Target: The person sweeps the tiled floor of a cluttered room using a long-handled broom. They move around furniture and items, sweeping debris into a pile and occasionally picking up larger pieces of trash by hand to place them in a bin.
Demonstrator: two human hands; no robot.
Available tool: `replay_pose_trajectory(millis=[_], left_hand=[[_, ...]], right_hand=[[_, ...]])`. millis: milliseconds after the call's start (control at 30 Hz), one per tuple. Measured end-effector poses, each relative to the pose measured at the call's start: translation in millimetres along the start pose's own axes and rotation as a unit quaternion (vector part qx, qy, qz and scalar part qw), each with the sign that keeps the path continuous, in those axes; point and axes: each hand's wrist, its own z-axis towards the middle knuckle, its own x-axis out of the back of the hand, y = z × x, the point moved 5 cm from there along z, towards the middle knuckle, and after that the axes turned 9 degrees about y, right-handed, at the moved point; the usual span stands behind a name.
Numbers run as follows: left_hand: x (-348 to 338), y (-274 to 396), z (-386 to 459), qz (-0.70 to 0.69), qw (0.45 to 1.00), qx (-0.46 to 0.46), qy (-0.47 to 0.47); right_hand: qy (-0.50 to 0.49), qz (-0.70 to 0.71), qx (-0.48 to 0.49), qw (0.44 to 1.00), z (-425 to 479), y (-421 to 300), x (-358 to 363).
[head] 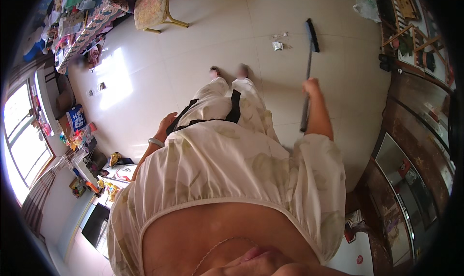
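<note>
My right hand grips the grey handle of a broom out to the right of my body. The broom's black bristle head rests on the tiled floor. Just left of the bristles lie a crumpled silvery-white wrapper and a small scatter of debris, apart from the broom. Down by my left hip hangs my left hand, next to the black belt of my pale dress. Its fingers are partly hidden, and nothing shows in it.
A stool with a floral seat stands at the far left, near a cluttered cloth-covered table. Small round items lie on the sunlit floor. Bags and boxes line the left wall. A plastic bag and a dark wooden cabinet are at right.
</note>
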Motion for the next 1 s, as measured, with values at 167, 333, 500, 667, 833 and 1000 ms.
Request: replay_pose_trajectory(millis=[167, 333, 500, 667, 833, 1000], left_hand=[[-11, -42, 1, -0.066, 0.997, 0.041, -0.006], [-32, -46, 39, -0.266, 0.948, 0.17, -0.042], [-39, -26, 88, -0.002, 0.998, -0.031, -0.051], [-33, 14, 75, -0.044, 0.992, -0.093, -0.068], [-8, 11, 40, -0.051, 0.995, -0.068, -0.06], [0, -62, 62, -0.092, 0.995, 0.016, -0.039]], right_hand=[[-0.033, 0.146, -0.001, 0.989, -85, 67, -71], [-0.024, 0.261, -0.034, 0.965, -154, 59, -18], [0.014, 0.297, -0.08, 0.951, -151, 98, 11], [0.007, 0.391, -0.163, 0.906, -110, 127, -3], [-0.042, 0.347, -0.16, 0.923, -134, 70, -59], [-0.082, 0.386, -0.098, 0.914, -154, 43, -57]])
